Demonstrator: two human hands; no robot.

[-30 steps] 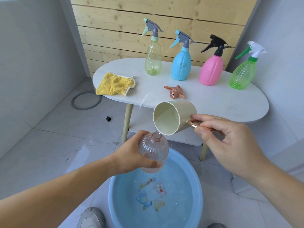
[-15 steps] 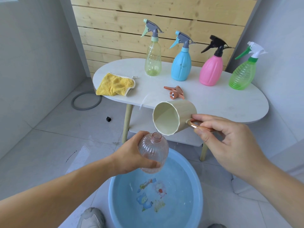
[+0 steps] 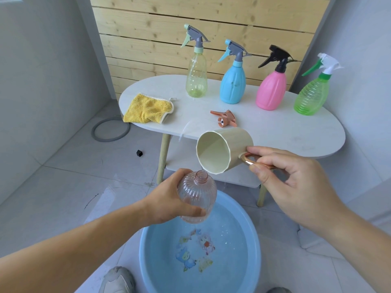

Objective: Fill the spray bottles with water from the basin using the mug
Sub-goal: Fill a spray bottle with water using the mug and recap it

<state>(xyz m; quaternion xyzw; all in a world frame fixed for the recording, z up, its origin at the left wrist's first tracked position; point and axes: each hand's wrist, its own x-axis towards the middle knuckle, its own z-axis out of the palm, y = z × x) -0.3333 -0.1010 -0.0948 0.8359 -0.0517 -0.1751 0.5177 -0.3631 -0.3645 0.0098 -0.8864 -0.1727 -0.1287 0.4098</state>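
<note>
Curled around the belly of a clear peach ribbed bottle, the left hand grips it with the thumb across the front and holds it tilted slightly over the blue basin, its capless neck pointing up. Right hand pinches the copper handle of a cream mug between thumb and forefinger. The mug is tipped onto its side, mouth facing left, and its lower lip sits just above the bottle's opening. Water fills the basin, with cartoon prints showing on its bottom. Behind, a white oval table carries four capped spray bottles in a row: yellow-green, blue, pink and green. Nearer the front edge lie a peach spray head and a crumpled yellow cloth. A grey shoe shows beside the basin.
</note>
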